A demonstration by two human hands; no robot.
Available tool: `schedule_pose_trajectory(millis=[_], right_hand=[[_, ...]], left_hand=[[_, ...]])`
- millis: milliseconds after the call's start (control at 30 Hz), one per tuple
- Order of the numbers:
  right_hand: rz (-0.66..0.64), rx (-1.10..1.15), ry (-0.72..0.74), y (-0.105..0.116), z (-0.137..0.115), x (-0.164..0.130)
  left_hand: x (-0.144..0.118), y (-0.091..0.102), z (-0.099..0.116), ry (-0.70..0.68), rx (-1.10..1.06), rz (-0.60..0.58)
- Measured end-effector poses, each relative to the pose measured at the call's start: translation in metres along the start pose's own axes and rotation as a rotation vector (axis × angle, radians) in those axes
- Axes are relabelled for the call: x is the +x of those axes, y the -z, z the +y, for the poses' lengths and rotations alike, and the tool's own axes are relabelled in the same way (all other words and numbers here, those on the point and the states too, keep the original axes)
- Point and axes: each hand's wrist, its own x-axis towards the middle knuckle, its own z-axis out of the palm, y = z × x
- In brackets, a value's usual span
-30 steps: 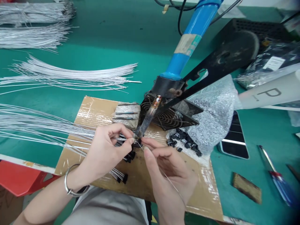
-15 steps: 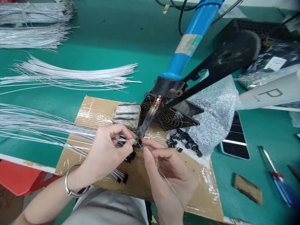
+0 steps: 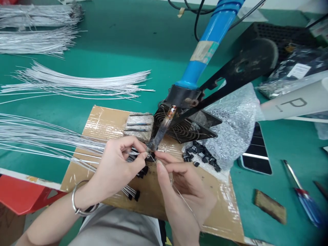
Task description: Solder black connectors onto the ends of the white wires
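Your left hand (image 3: 116,167) covers the near ends of the thin silver wires (image 3: 51,140) it pinches, so you cannot tell how they meet the dark soldering-iron tip (image 3: 156,141). Whatever sits right at that tip is too small to make out. The blue soldering-iron handle (image 3: 205,51) runs off the top edge. The white tube marked "P" (image 3: 294,102) is cut off at the right edge. The blue-handled tool (image 3: 304,198) blurs toward the corner.

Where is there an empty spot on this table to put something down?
Bare green table lies above the white wire bundle, left of the blue soldering iron. Crowded: the cardboard under the left hand and right hand.
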Motion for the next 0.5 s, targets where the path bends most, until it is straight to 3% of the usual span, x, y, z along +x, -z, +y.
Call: schedule_pose_trajectory(millis=[500], right_hand=[[0.016,-0.025,0.005,-0.0013,0.0011,-0.0006]], left_hand=[[0.0010,0.0001,0.0004,0.008,0.004,-0.014]])
